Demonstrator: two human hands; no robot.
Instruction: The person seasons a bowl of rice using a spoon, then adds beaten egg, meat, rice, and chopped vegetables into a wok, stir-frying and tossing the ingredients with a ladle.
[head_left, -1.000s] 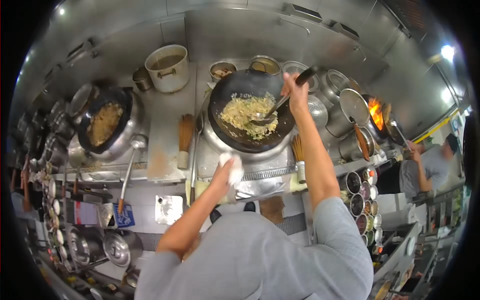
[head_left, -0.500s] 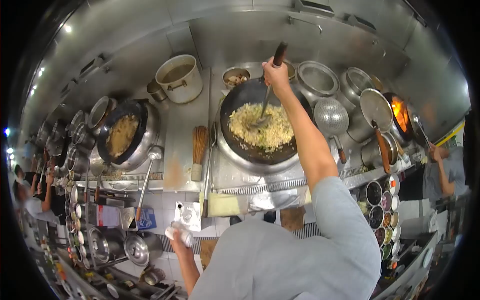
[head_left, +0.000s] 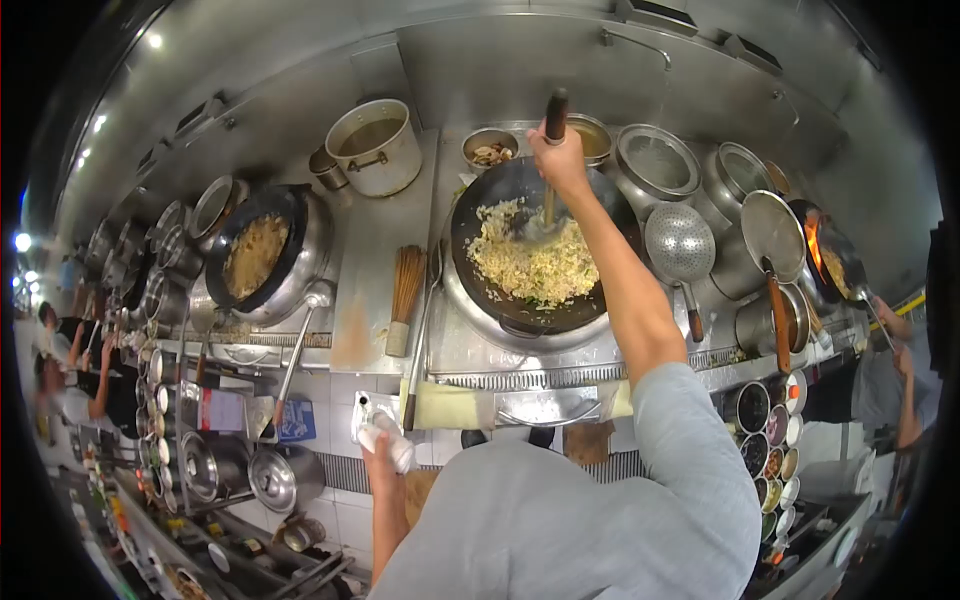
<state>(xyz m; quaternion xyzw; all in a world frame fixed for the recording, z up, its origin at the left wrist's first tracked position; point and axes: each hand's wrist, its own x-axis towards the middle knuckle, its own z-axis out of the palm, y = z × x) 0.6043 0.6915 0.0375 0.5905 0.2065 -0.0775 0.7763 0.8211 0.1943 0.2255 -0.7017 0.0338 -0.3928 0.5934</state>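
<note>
My right hand [head_left: 560, 160] is wrapped round the dark handle of a ladle [head_left: 556, 115], held over the far side of a black wok [head_left: 490, 300]. The ladle's head is blurred and sits in the fried rice [head_left: 535, 270], which has yellow egg and green bits through it. Low at the left, in front of the stove, my left hand [head_left: 382, 462] is closed on a white cloth [head_left: 392, 440]. Behind the cloth is a shiny metal tray-like thing [head_left: 366, 408], partly covered by it.
Beside the wok lie a bamboo brush [head_left: 408, 285], a long-handled tool [head_left: 425, 335] and a perforated skimmer [head_left: 680, 243]. A big pot [head_left: 376, 150] stands at the back left. Another wok [head_left: 255, 255] holds brown food. At far right, a person [head_left: 900, 350] works by a flaming wok.
The ladle's head has shifted towards the far side of the wok, pushing through the rice. My left hand has moved slightly right with the cloth. The view has shifted a little.
</note>
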